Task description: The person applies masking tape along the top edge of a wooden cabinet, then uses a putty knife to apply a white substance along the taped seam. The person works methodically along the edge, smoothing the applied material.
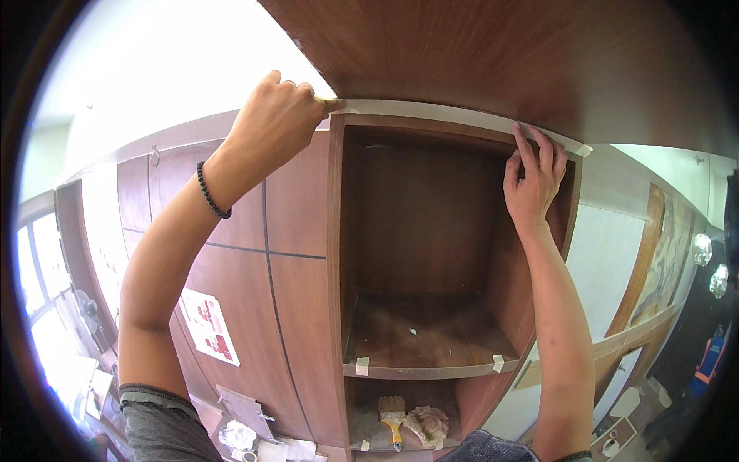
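Closest in, a dark wood panel hangs overhead, and below its edge the two hands work well apart along a pale strip that tops the front of an open cabinet. The left hand, with a dark beaded bracelet at its wrist, is curled at the strip's left end; whether it grips something small there, I cannot tell. The right hand has its fingers loosely spread, the tips up against the strip near its right end, clamped on nothing that shows. The step looks like fitting or smoothing this strip along the seam; the next move probably calls for even pressure from one end to the other, keeping the line straight. The strip is narrow, light and plain, bowed by the lens, and its material is unclear. Deeper, bits of tape cling to the shelf edge, and a yellow-handled paintbrush lies beside a crumpled cloth in the lower compartment. Farther off, a window glares at the left.
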`<move>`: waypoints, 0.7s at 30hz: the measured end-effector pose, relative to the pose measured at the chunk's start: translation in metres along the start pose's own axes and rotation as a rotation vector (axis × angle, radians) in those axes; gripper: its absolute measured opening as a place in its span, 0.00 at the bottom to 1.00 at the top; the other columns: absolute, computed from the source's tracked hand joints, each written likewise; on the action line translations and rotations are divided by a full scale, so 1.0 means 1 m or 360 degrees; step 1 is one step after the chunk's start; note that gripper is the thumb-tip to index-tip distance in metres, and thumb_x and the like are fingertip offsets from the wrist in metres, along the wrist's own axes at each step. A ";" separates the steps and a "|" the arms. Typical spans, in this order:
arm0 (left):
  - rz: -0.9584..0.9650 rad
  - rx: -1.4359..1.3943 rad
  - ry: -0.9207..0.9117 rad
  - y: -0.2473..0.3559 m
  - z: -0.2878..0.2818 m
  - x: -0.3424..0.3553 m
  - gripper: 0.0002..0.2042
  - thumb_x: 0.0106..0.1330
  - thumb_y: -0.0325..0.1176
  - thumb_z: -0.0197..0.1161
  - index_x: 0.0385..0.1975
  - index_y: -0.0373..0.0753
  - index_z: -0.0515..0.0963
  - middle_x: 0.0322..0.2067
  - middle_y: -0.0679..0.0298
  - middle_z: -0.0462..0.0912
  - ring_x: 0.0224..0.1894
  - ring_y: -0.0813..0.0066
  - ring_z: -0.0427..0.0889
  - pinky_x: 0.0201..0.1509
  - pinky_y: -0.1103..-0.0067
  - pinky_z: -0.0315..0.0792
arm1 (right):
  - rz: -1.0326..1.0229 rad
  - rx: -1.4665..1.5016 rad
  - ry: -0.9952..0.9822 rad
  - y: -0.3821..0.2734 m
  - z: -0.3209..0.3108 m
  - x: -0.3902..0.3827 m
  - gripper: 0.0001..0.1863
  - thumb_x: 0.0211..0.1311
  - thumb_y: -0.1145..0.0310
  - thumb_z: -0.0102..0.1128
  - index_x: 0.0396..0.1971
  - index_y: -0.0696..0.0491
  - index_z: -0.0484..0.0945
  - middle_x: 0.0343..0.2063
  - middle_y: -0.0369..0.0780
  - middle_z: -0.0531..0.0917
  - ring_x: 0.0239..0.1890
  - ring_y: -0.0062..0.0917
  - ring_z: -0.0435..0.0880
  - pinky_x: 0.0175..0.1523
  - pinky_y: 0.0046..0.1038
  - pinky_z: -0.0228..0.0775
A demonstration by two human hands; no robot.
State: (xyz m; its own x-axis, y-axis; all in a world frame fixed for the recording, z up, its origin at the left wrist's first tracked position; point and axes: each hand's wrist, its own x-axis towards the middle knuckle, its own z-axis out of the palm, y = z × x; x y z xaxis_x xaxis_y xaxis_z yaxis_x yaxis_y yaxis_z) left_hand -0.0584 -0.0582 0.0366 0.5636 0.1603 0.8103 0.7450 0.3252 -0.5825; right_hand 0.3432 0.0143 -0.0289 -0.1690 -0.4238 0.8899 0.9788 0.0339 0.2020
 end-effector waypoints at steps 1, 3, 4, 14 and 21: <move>0.0010 -0.0013 0.0125 -0.001 0.002 -0.001 0.10 0.71 0.30 0.64 0.37 0.55 0.91 0.16 0.68 0.80 0.18 0.79 0.72 0.32 0.78 0.65 | 0.0000 -0.0001 -0.0001 0.000 0.000 0.000 0.31 0.58 0.72 0.64 0.64 0.34 0.80 0.62 0.29 0.75 0.65 0.39 0.69 0.70 0.47 0.62; 0.0023 -0.0029 0.0208 -0.002 0.002 -0.001 0.10 0.69 0.31 0.66 0.29 0.52 0.92 0.13 0.69 0.78 0.17 0.80 0.72 0.31 0.78 0.64 | -0.0008 -0.0010 -0.0008 0.000 0.000 -0.001 0.32 0.58 0.72 0.64 0.64 0.34 0.80 0.62 0.29 0.75 0.65 0.39 0.69 0.70 0.47 0.62; 0.0028 -0.0030 0.0167 -0.002 -0.001 0.000 0.10 0.70 0.31 0.66 0.29 0.51 0.92 0.13 0.69 0.79 0.17 0.80 0.72 0.31 0.78 0.64 | -0.0012 -0.0017 -0.0011 0.000 0.000 -0.001 0.32 0.58 0.72 0.64 0.64 0.34 0.80 0.63 0.29 0.75 0.65 0.39 0.69 0.71 0.47 0.61; -0.0044 -0.0116 -0.0088 0.002 -0.009 0.003 0.08 0.73 0.32 0.65 0.38 0.45 0.93 0.22 0.64 0.86 0.18 0.81 0.68 0.33 0.78 0.66 | -0.0015 -0.0059 -0.0055 0.000 -0.002 -0.001 0.33 0.58 0.71 0.65 0.66 0.33 0.79 0.63 0.30 0.74 0.65 0.39 0.68 0.72 0.49 0.59; -0.0016 -0.0095 -0.0070 0.001 -0.006 0.005 0.08 0.72 0.29 0.65 0.36 0.44 0.93 0.20 0.63 0.85 0.18 0.79 0.69 0.34 0.77 0.67 | -0.0024 -0.0061 -0.0036 -0.001 0.000 -0.001 0.33 0.58 0.71 0.65 0.66 0.32 0.79 0.63 0.30 0.74 0.64 0.39 0.69 0.71 0.48 0.61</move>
State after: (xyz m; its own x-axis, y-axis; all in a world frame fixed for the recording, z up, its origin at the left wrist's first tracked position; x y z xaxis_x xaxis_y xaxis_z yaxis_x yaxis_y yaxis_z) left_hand -0.0535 -0.0625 0.0396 0.5407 0.1986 0.8174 0.7713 0.2709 -0.5760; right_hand 0.3426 0.0145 -0.0299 -0.1862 -0.4032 0.8960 0.9797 -0.0072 0.2004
